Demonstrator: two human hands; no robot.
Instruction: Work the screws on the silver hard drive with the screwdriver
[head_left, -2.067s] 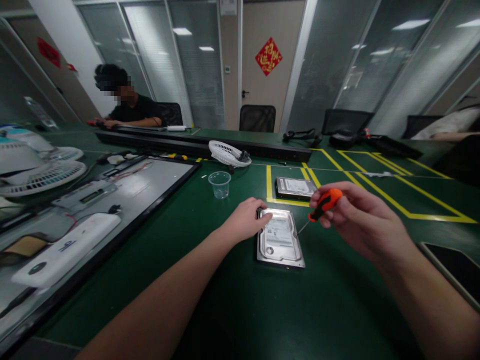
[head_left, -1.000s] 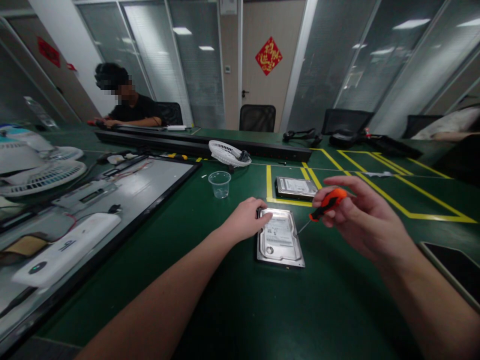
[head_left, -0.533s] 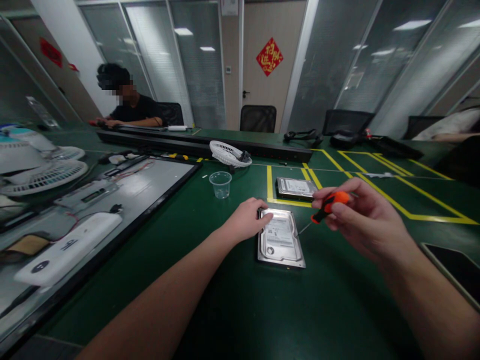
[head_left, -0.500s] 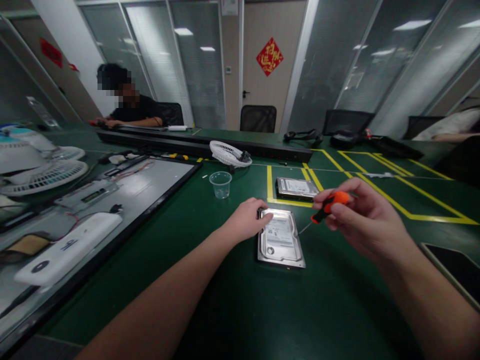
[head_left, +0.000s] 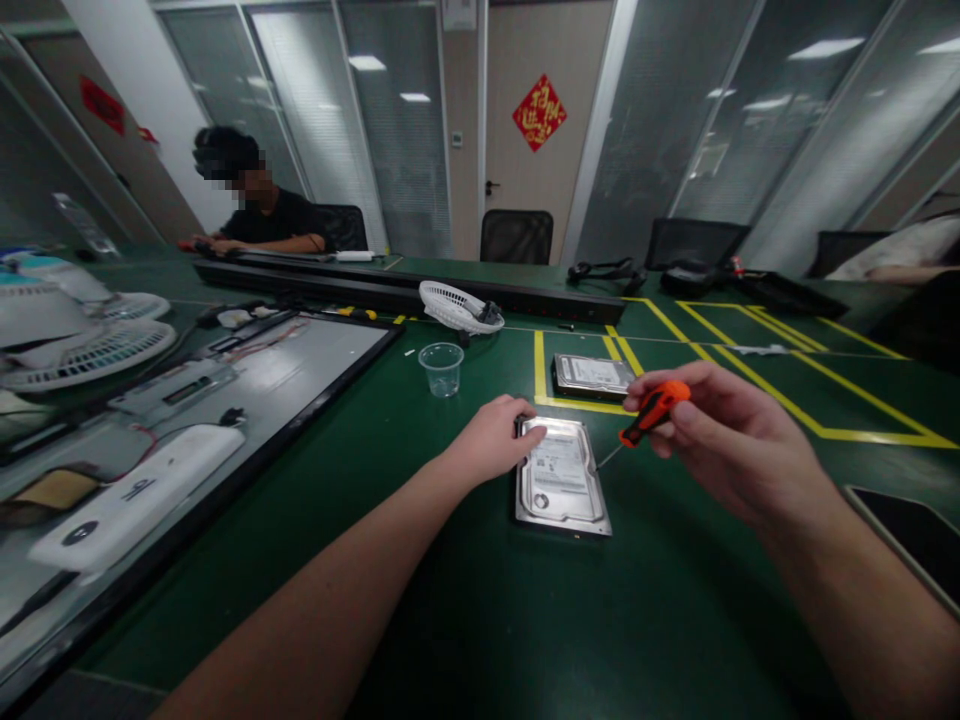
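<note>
A silver hard drive (head_left: 564, 480) lies flat on the green table, label side up. My left hand (head_left: 496, 437) grips its far left corner, the thumb on top and the fingers over the far edge. Pinched in my right hand (head_left: 712, 425) is a small orange and black screwdriver (head_left: 654, 413). Its thin shaft slants down to the left, and the tip meets the drive's right edge; whether it sits in a screw is too small to tell. Just beyond, a second hard drive (head_left: 592, 374) rests inside a yellow tape outline.
A clear plastic cup (head_left: 441, 372) stands beyond my left hand. On the left lies a large panel (head_left: 330, 350) bearing a white device (head_left: 142, 497). A phone (head_left: 904, 545) is by my right forearm. Behind are a white fan grille (head_left: 459, 307) and a long black bar (head_left: 525, 297); a person (head_left: 270, 215) sits opposite.
The screwdriver handle has turned and tilted slightly in my right hand, with its tip staying at the drive's right edge. My left hand and the drive have not moved.
</note>
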